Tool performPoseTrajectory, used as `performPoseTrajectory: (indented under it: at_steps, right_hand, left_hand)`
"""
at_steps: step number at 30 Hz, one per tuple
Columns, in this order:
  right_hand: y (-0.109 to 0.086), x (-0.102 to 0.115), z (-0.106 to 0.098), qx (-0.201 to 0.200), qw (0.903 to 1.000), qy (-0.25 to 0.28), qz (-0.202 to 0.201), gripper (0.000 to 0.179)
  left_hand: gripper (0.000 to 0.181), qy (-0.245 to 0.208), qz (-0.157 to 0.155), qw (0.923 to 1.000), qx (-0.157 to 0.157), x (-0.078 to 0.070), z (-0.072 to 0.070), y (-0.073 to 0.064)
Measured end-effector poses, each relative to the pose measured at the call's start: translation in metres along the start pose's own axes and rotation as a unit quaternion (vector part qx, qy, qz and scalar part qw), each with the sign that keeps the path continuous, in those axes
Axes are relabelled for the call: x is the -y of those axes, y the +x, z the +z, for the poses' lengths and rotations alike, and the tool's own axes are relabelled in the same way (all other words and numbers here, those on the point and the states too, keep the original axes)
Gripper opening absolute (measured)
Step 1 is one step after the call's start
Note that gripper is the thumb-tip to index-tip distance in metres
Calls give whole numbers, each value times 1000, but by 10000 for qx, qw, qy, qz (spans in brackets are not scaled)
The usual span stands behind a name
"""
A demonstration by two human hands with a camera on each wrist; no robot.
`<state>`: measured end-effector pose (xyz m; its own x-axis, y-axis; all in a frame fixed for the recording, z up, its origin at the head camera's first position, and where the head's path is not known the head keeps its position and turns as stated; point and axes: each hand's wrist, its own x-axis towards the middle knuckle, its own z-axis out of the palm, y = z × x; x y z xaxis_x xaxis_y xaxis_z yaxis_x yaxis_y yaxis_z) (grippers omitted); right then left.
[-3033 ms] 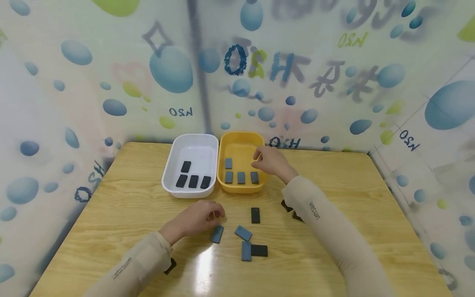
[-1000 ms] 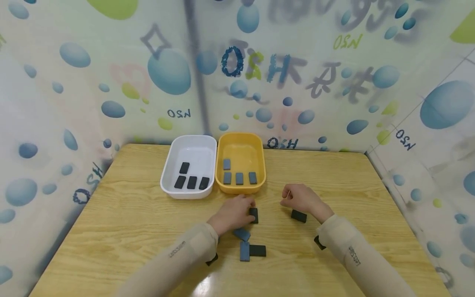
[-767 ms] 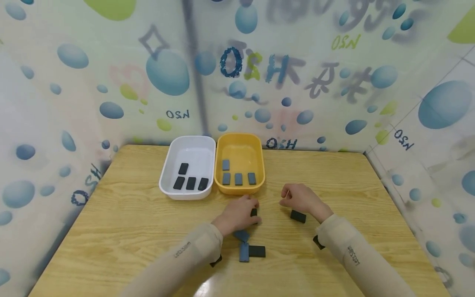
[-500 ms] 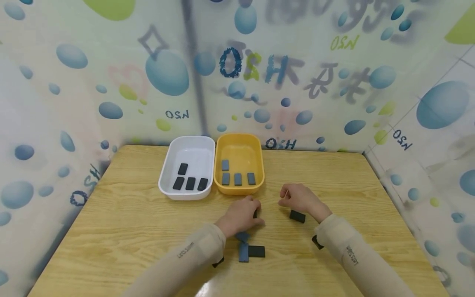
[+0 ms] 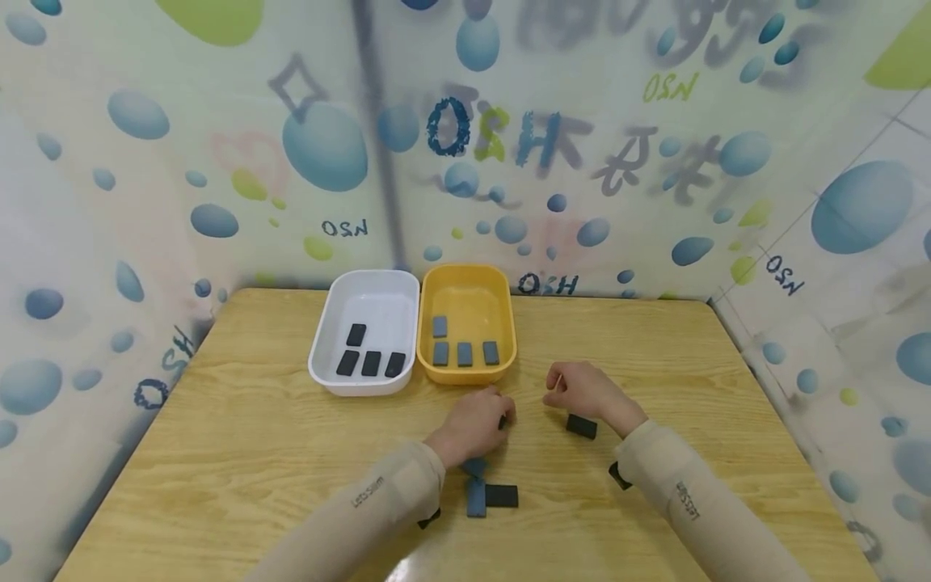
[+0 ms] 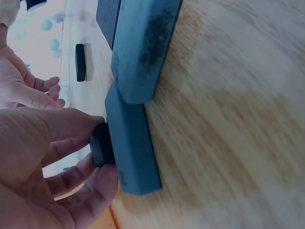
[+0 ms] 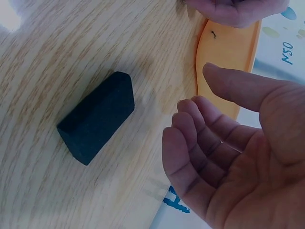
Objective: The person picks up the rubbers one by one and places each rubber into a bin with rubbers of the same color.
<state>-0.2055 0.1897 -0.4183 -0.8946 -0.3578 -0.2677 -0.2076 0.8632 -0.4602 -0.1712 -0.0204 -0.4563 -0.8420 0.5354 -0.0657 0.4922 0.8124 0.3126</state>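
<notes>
The left hand (image 5: 473,424) sits farther right than three seconds ago, pinching a black block (image 6: 101,145) near the yellow tray (image 5: 465,376); the right hand (image 5: 585,392), withdrawn from it, is empty, loosely bent. Probably light and stiff, the block suits an edge grip

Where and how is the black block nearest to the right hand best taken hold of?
I would pinch the black block midway along its long sides, coming from above with the right hand: it is oblong, and no other block touches it on the table.
</notes>
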Motion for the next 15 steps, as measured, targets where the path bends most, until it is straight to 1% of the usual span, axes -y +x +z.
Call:
performPoseTrajectory:
  at_steps: [3, 8, 15]
  right_hand:
    - [0, -2, 0, 13, 10000, -27, 24, 16]
    - [1, -4, 1, -25, 10000, -38, 41, 16]
    - [1, -5, 1, -50, 10000, 5, 18, 16]
  left_hand:
    - [16, 13, 103, 9999, -31, -1, 1, 1]
    - [21, -9, 108, 9999, -80, -1, 1, 2]
    - [23, -85, 73, 9999, -38, -2, -2, 2]
